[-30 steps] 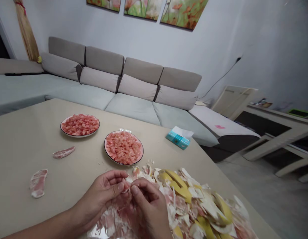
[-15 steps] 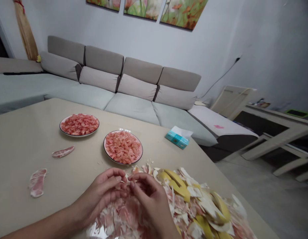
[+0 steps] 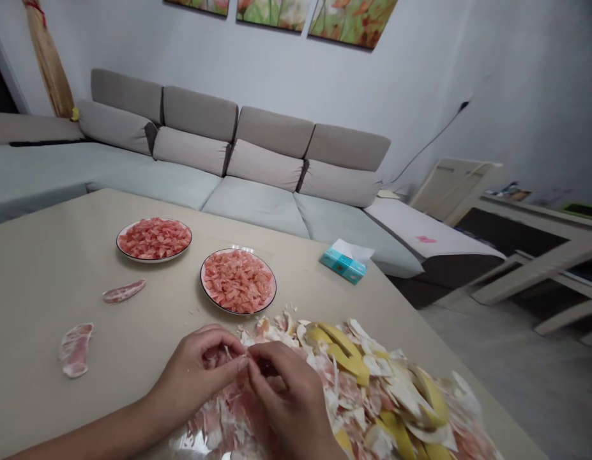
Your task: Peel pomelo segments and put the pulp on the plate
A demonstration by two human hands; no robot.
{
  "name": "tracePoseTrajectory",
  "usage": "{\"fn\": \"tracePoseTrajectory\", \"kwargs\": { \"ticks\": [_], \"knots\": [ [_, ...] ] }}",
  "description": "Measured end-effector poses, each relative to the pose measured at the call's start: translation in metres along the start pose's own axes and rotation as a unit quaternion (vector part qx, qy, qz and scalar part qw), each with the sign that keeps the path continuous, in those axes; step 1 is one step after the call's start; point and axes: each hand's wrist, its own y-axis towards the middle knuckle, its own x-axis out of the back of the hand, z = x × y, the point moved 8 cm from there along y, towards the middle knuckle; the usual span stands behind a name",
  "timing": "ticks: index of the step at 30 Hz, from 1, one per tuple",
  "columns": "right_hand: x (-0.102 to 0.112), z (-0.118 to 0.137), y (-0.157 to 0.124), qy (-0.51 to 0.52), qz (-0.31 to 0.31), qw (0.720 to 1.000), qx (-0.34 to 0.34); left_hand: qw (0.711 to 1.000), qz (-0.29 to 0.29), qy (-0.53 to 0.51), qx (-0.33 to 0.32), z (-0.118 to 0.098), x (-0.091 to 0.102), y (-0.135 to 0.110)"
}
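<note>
Okay, going across the table (image 3: 46, 255) from the left: two floppy pinkish strips of citrus skin, one (image 3: 76, 350) nearer me and one (image 3: 124, 291) farther off, lying apart on the bare top. Then there's a white plate (image 3: 154, 260) heaped with pink citrus pulp (image 3: 154, 238), and just to its right a second plate (image 3: 238, 313) with its own pink heap (image 3: 237, 281). Down front, my left hand (image 3: 200, 370) is half closed and curled around a small pink piece (image 3: 218, 355), though it's too tucked in to make out properly. My right hand (image 3: 288, 399) comes in from the other side, its fingertips (image 3: 252, 367) pinched in tight against that piece where the two hands meet, right at the edge of a big pile of peel (image 3: 367, 396) with yellow rind (image 3: 341, 354) and white pith all through it. Tip for stuff this soft: work with the fingertips, keep the pinch light so the pulp doesn't burst, and hold it low and close like this so the bits don't scatter. Farther right, past the pile's far edge, sits a blue tissue box (image 3: 346, 262).
</note>
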Motion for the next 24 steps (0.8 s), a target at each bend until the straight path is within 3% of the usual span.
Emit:
{"fn": "tracePoseTrajectory", "kwargs": {
  "ticks": [5,13,24],
  "knots": [
    [-0.001,0.004,-0.002,-0.032,0.006,0.999,0.035,0.999,-0.005,0.053,-0.002,-0.003,0.001,0.000],
    [-0.005,0.004,-0.006,-0.040,0.028,0.998,0.033,0.998,-0.013,0.063,-0.003,-0.005,0.002,-0.001],
    [-0.006,-0.008,-0.003,0.031,0.027,0.998,-0.052,0.999,0.002,0.023,0.023,0.001,0.000,0.002]
  ]
}}
